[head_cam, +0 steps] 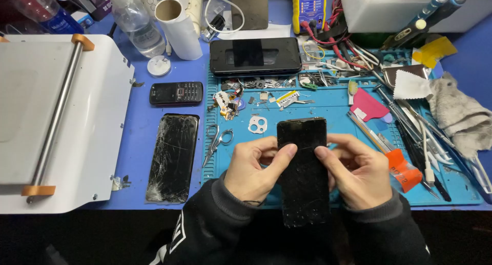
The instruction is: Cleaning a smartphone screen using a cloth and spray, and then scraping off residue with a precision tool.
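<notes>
Cluttered blue repair mat (328,109), both hands' grip, left hand (253,167) and right hand (356,170), clasping a dusty black phone (303,170).

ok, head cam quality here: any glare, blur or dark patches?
Head view: even overhead light and sharp focus on both hands, left hand and right hand, gripping the dark phone; soft glare on the cracked phone and the white machine; bottom edge and sleeves fall to near black; slight wide-angle bending at the edges.

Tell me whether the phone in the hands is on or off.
Off, it seems: the phone held by the left hand and right hand shows a dark, unlit, cracked screen.
</notes>
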